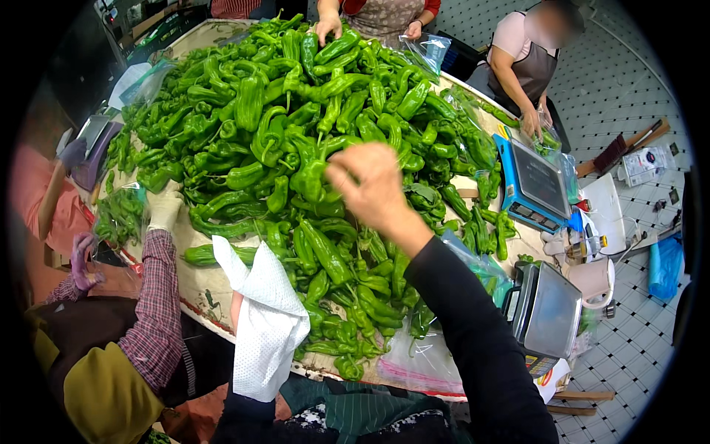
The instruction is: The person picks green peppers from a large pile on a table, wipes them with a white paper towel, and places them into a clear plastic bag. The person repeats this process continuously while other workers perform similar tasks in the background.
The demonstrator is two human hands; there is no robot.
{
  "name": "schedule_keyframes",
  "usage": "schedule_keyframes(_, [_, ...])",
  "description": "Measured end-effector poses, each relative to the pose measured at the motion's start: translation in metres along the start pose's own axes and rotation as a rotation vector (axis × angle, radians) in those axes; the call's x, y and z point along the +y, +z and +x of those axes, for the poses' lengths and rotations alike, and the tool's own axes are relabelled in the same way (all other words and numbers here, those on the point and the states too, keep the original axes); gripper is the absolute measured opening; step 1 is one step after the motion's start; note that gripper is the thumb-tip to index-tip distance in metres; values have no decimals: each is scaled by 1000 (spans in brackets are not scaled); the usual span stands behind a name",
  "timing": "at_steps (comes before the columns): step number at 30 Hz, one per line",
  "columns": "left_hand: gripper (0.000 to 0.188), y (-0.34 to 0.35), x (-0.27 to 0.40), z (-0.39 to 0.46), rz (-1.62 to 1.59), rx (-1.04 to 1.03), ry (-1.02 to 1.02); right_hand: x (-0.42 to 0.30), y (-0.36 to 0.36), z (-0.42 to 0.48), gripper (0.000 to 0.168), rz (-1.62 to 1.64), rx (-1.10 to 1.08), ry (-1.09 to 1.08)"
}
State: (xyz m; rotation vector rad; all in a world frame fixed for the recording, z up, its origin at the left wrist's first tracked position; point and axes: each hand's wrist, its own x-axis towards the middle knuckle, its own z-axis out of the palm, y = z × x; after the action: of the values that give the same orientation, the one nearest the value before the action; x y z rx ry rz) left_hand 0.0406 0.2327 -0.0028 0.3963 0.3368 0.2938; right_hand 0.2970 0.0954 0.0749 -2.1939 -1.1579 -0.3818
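A large heap of long green peppers [252,102] covers the table in front of me. My right hand [369,186] is over the middle of this heap with its fingers curled. Its fingertips meet the edge of a broad green pepper [310,180]; whether they grip it is hard to tell. Near the table's front edge, my left hand [237,311] holds a white dimpled paper towel [266,338], which hides most of the hand. Clear plastic bags [421,361] lie flat at the front edge, between my arms.
On my left, a co-worker's gloved hand [165,205] touches the peppers beside a filled bag [121,213]. Two scales, one blue [535,172] and one grey [546,311], stand on the right. Other people's hands [330,26] work at the far side.
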Motion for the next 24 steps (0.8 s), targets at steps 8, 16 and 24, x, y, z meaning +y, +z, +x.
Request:
schedule_keyframes(8, [40,18,-4,-6,5,81,-35,52,-3,10,39,-613,-138,57])
schedule_keyframes(16, [40,24,-7,-13,533,-3,-35,71,-13,23,36,-535,-96,-19])
schedule_keyframes(24, [77,52,-31,-18,1187,-452,-162,76,-98,30,49,706,310,750])
